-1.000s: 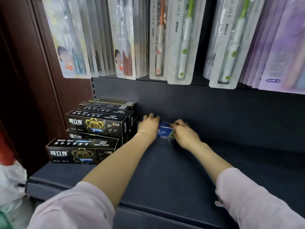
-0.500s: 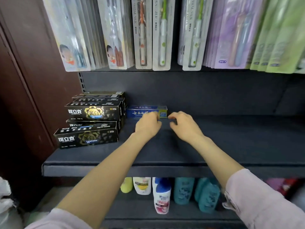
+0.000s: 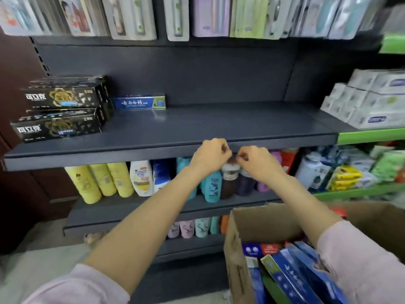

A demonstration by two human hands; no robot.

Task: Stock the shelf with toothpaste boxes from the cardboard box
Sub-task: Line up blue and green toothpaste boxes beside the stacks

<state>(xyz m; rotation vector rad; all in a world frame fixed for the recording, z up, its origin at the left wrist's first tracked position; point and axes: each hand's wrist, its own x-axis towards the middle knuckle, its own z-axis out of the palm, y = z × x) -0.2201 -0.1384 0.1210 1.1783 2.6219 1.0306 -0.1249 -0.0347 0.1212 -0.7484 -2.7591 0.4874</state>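
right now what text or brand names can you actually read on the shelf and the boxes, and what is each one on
"可立克": front of the upper black toothpaste box, and again on the lower black toothpaste box.
"云南白药": blue toothpaste box at the back of the shelf.
Too blurred or small to read: the smaller print on these boxes, the blue boxes in the cardboard box, the bottles below, the white packs and the hanging toothbrush packs.

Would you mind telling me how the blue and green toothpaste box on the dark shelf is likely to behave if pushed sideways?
The blue and green toothpaste box lies flat on its long side, so it should slide, not roll or tip. It looks like thin card, probably light and dentable. The smooth dark shelf likely offers little grip.
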